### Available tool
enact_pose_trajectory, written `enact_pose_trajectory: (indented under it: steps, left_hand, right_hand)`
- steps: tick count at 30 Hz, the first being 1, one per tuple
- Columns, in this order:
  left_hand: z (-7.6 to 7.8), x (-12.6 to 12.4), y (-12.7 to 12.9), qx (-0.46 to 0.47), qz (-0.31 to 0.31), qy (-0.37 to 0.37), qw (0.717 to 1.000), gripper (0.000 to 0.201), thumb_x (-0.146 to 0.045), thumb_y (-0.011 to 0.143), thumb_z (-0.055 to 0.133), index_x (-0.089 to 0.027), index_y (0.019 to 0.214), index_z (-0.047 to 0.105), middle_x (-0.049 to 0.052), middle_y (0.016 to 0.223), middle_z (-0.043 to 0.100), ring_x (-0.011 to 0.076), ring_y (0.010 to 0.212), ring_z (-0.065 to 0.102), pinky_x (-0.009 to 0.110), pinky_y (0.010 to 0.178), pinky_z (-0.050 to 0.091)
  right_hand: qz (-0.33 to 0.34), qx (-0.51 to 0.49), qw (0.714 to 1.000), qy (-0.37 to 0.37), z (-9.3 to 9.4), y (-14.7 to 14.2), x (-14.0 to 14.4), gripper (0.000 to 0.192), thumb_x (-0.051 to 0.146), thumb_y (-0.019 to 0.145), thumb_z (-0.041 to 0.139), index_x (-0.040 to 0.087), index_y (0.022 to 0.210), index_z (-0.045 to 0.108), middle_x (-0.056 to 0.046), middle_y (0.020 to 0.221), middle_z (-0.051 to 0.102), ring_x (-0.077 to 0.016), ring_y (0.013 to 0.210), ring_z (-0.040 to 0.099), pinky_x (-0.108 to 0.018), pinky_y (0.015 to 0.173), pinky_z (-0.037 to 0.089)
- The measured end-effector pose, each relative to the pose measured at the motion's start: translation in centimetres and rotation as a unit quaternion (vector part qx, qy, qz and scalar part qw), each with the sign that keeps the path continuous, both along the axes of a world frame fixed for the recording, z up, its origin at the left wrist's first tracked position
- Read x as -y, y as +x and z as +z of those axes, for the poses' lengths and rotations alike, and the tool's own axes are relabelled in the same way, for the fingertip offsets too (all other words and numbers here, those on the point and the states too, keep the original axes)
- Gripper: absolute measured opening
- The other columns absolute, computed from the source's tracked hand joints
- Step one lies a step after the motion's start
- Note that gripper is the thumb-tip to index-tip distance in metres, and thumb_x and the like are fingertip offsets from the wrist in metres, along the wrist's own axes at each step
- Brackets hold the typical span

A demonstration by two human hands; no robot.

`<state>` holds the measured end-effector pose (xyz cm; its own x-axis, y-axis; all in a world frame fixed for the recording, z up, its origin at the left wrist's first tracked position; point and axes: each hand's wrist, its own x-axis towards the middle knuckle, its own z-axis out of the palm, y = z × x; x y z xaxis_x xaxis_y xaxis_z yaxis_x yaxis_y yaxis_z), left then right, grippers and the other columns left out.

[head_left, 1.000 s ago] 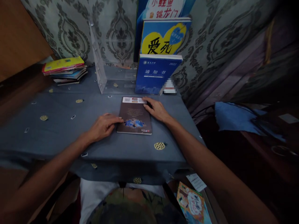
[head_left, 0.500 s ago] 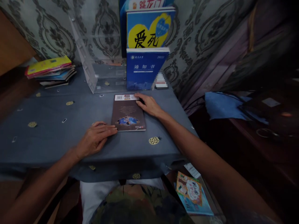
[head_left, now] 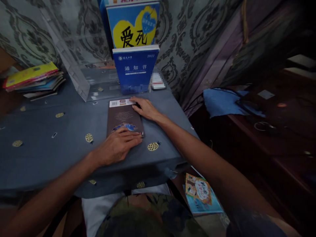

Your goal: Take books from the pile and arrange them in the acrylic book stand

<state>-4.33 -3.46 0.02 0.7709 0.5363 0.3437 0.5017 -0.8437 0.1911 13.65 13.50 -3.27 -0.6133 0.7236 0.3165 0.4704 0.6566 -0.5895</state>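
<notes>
The one dark brown paperback book [head_left: 124, 118] lies flat, back cover up, on the grey patterned tablecloth [head_left: 49, 144]; not yet lifted. My left hand [head_left: 118, 146] presses flat on its near edge, my right hand [head_left: 145, 108] rests spread on its far corner, neither gripping. Two blue books [head_left: 134, 49] stand in the clear acrylic holder [head_left: 74, 79]; one colourful stack [head_left: 32, 80] sits far left.

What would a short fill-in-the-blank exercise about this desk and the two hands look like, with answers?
1. Both hands rest on a ____ book lying flat on the tablecloth.
2. The left hand covers the book's ____ edge.
3. The right hand touches its far ____ corner.
4. The stack of books lies at the far ____ of the table.

Answers: brown; near; right; left
</notes>
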Motion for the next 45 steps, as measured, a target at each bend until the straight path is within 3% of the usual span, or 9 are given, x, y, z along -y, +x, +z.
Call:
enact_pose_trajectory:
  steps: [10,17,21,24,29,33,38,41,45]
  left_hand:
    - [-0.1,0.1,0.7,-0.006,0.013,0.007,1.0,0.042,-0.009,0.097,0.041,-0.022,0.134,0.058,0.008,0.13,0.07,0.0204,0.125,0.063,0.042,0.106,0.049]
    - [-1.1,1.1,0.9,-0.092,0.139,0.052,0.985,0.046,-0.041,0.104,0.042,-0.015,0.14,0.054,0.017,0.147,0.057,0.0292,0.141,0.047,0.052,0.115,0.037]
    - [-1.2,2.7,0.7,-0.1,0.141,0.067,0.983,0.056,-0.054,0.102,0.043,-0.015,0.14,0.054,0.016,0.144,0.059,0.0285,0.139,0.049,0.05,0.115,0.035]
    - [-1.4,5.0,0.6,-0.1,0.134,0.081,0.983,0.058,-0.056,0.1,0.046,-0.015,0.14,0.053,0.014,0.139,0.063,0.0282,0.132,0.054,0.05,0.111,0.037]
    - [-1.3,8.9,0.4,-0.132,0.149,0.131,0.971,0.039,-0.021,0.102,0.044,-0.015,0.14,0.053,0.013,0.133,0.067,0.0236,0.122,0.06,0.044,0.104,0.04]
    - [0.1,10.6,0.2,-0.17,0.131,0.166,0.962,0.04,-0.012,0.098,0.043,-0.011,0.136,0.057,0.014,0.131,0.068,0.0239,0.123,0.059,0.04,0.103,0.042]
    - [2.7,10.9,-0.2,-0.119,0.123,0.169,0.971,0.043,-0.006,0.097,0.035,-0.012,0.132,0.06,0.01,0.129,0.07,0.0219,0.125,0.06,0.038,0.102,0.046]
    - [5.0,10.0,-0.9,-0.091,0.143,0.172,0.97,0.041,-0.013,0.101,0.034,-0.016,0.134,0.058,0.009,0.125,0.072,0.0217,0.12,0.063,0.035,0.095,0.052]
    - [8.1,7.3,-2.1,-0.055,0.238,0.223,0.944,0.03,-0.028,0.104,0.042,-0.023,0.126,0.062,0.003,0.095,0.077,0.0181,0.085,0.072,0.028,0.074,0.055]
  right_hand:
    - [0.012,0.026,0.999,0.015,0.1,0.1,0.0,0.045,0.022,0.097,0.048,0.015,0.141,0.054,-0.013,0.152,0.053,-0.0247,0.144,0.045,-0.046,0.12,0.035]
    - [-0.016,0.056,0.998,0.006,1.0,0.0,0.5,0.046,0.022,0.096,0.052,0.017,0.141,0.056,-0.012,0.153,0.052,-0.0252,0.144,0.046,-0.047,0.119,0.036]
    - [-0.021,0.037,0.999,0.012,1.8,0.1,1.0,0.04,0.024,0.093,0.058,0.017,0.131,0.065,-0.011,0.135,0.067,-0.0259,0.127,0.06,-0.041,0.111,0.043]
    - [-0.018,0.007,1.0,0.0,2.6,0.2,1.6,0.031,0.025,0.095,0.053,0.016,0.118,0.072,-0.009,0.113,0.076,-0.0224,0.104,0.068,-0.033,0.095,0.047]
    - [0.023,0.002,0.999,-0.031,3.6,0.1,2.9,0.036,0.031,0.095,0.048,0.014,0.074,0.073,-0.001,0.067,0.067,-0.0133,0.064,0.055,-0.027,0.065,0.035]
    - [0.047,-0.002,0.997,-0.053,3.6,-0.3,3.7,0.038,0.031,0.094,0.048,0.014,0.068,0.069,0.003,0.054,0.053,-0.0111,0.057,0.043,-0.028,0.061,0.027]
    - [0.074,-0.001,0.996,-0.057,3.4,-0.8,4.3,0.036,0.029,0.091,0.05,0.015,0.062,0.064,0.005,0.053,0.044,-0.0101,0.055,0.038,-0.028,0.059,0.023]
    - [0.119,-0.041,0.987,-0.105,3.6,-1.0,4.8,0.034,0.035,0.092,0.052,0.015,0.07,0.07,0.003,0.06,0.056,-0.0121,0.062,0.048,-0.026,0.062,0.031]
    - [0.191,-0.129,0.945,-0.233,3.9,-1.2,5.1,0.048,0.057,0.093,0.053,0.017,0.089,0.078,-0.003,0.087,0.075,-0.0189,0.086,0.065,-0.028,0.078,0.046]
